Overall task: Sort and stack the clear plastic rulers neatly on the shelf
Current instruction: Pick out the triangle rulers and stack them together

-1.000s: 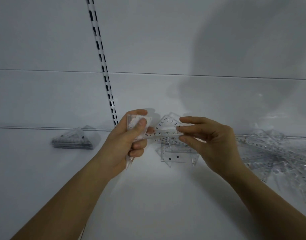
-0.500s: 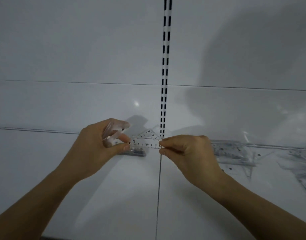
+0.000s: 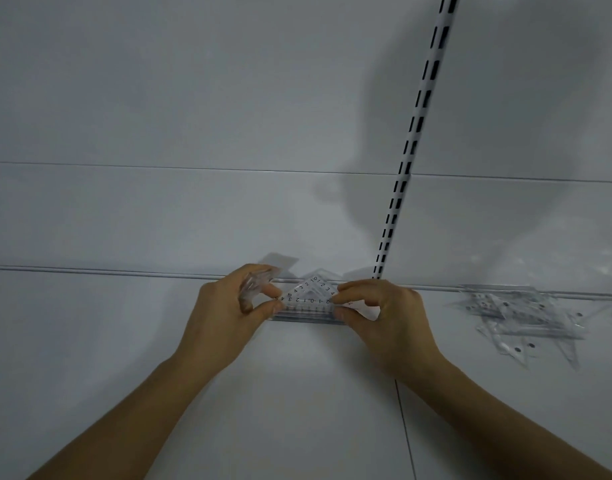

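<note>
A clear triangular ruler [image 3: 309, 293] with black numbers lies on top of a neat stack of triangular rulers [image 3: 306, 315] on the white shelf [image 3: 124, 341]. My left hand [image 3: 228, 317] touches the ruler's left corner with thumb and forefinger and grips several more clear rulers [image 3: 254, 284] in its palm. My right hand [image 3: 384, 313] pinches the top ruler's right corner. A loose heap of clear rulers [image 3: 519, 317] lies on the shelf to the right, apart from both hands.
The shelf's white back wall [image 3: 193, 133] rises just behind the stack, with a slotted upright rail [image 3: 415, 140] running down it. A seam [image 3: 406, 431] between shelf panels runs toward me under my right forearm.
The view has swung left, so the stack now sits at centre. Both hands have lowered the numbered triangular ruler onto the stack; the loose heap has slid to the right of the frame.
</note>
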`<action>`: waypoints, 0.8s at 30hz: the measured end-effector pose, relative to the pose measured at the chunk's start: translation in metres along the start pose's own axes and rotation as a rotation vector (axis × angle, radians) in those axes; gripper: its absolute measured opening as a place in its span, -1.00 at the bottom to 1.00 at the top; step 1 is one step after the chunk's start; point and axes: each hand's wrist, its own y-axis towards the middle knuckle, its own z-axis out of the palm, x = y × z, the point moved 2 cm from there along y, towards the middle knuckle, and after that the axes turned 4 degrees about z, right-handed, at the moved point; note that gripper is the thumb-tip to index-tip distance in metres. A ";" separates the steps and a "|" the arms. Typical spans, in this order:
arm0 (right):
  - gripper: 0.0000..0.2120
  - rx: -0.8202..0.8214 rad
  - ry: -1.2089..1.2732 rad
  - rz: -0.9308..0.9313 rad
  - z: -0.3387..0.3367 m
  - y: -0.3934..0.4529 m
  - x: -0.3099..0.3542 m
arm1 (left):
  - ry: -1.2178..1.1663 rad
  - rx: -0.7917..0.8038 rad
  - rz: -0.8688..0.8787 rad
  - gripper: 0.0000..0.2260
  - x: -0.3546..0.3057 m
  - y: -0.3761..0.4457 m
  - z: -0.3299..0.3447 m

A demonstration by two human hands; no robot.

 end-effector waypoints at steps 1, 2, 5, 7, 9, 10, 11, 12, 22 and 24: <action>-0.82 0.004 0.008 0.007 0.002 0.000 -0.001 | 0.003 -0.002 0.000 -0.64 0.003 0.000 0.001; -0.81 0.005 0.017 0.010 0.003 0.001 -0.003 | 0.015 0.002 0.004 -0.64 0.004 -0.001 0.002; -0.80 0.004 0.023 0.021 0.007 0.002 -0.006 | 0.056 0.013 0.016 -0.64 0.006 -0.001 0.003; -0.80 0.013 0.039 0.048 0.007 0.003 -0.007 | 0.080 0.007 0.020 -0.63 0.008 -0.001 0.004; -0.78 0.034 0.060 0.081 0.007 0.003 -0.009 | 0.105 0.001 0.035 -0.63 0.007 -0.001 0.004; -0.77 0.045 0.061 0.089 0.008 0.004 -0.010 | 0.115 -0.001 0.041 -0.63 0.007 -0.002 0.004; -0.77 0.056 0.057 0.092 0.008 0.004 -0.010 | 0.123 -0.002 0.044 -0.63 0.008 -0.003 0.003; -0.76 0.066 0.052 0.089 0.009 0.003 -0.010 | 0.128 0.000 0.041 -0.62 0.008 -0.003 0.003; -0.82 0.094 0.027 0.063 0.010 0.003 -0.010 | 0.123 0.025 -0.017 -0.60 0.013 -0.002 0.004; -0.87 0.087 -0.003 0.051 0.008 0.002 -0.009 | 0.125 0.022 -0.024 -0.58 0.014 0.000 0.004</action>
